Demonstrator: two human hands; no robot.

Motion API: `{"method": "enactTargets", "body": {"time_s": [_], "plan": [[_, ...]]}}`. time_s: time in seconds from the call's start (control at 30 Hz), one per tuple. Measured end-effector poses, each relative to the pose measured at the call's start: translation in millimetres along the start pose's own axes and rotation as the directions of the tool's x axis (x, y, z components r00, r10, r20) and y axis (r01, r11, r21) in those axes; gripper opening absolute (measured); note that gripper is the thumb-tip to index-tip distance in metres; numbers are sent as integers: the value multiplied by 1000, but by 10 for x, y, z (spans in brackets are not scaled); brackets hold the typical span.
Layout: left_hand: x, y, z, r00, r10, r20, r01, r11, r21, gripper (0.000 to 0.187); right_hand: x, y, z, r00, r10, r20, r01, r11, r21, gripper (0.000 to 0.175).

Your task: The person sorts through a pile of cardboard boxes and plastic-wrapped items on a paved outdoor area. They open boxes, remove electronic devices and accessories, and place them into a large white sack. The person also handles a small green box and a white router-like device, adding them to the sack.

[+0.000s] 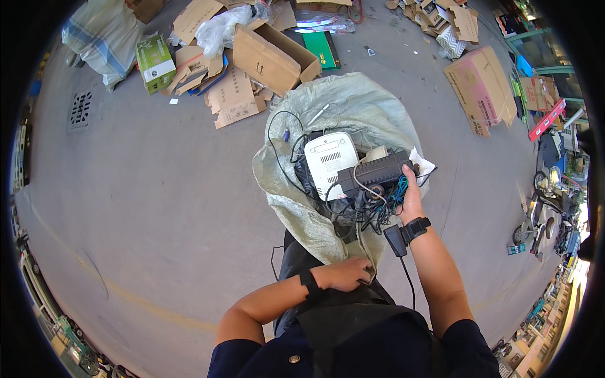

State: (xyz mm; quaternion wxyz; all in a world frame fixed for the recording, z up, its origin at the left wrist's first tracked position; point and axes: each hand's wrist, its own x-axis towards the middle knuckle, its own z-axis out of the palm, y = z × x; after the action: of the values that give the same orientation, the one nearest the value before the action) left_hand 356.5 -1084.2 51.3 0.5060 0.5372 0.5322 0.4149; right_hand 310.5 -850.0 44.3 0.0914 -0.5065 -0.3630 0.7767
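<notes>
My left hand (350,274) grips the near rim of a large pale woven sack (378,101), close to my body. In my right hand (412,196) is a black plastic electronic device (378,172), held at its right end over the sack's mouth. A tangle of dark cables (373,210) hangs below it, with a blue-green wire bundle (401,186) by my fingers. Just left of the device, a white vented plastic casing (330,151) lies in the sack, partly covered by it. A dark cable with a blue plug (287,135) rests on the sack's left side. The sack's deeper contents are hidden.
Ahead lie an open cardboard box (269,61), flattened cardboard (234,97), a green carton (155,66) and a full white sack (101,40). To the right are a large carton (479,90) and parked scooters (536,219). A floor drain (80,109) is at left.
</notes>
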Motion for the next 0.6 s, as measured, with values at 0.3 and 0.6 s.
{"method": "enactTargets", "body": {"time_s": [0.3,0.6], "plan": [[-944,-1887,-1666,47,-323,-945,812,564,-152,53,10,58,-210,999,14,36,-7,981,-192,47],[-606,-2331,-2316,101,-688,-719,375,695,-613,25,125,180,-641,993,85,85,-69,981,-181,58]]}}
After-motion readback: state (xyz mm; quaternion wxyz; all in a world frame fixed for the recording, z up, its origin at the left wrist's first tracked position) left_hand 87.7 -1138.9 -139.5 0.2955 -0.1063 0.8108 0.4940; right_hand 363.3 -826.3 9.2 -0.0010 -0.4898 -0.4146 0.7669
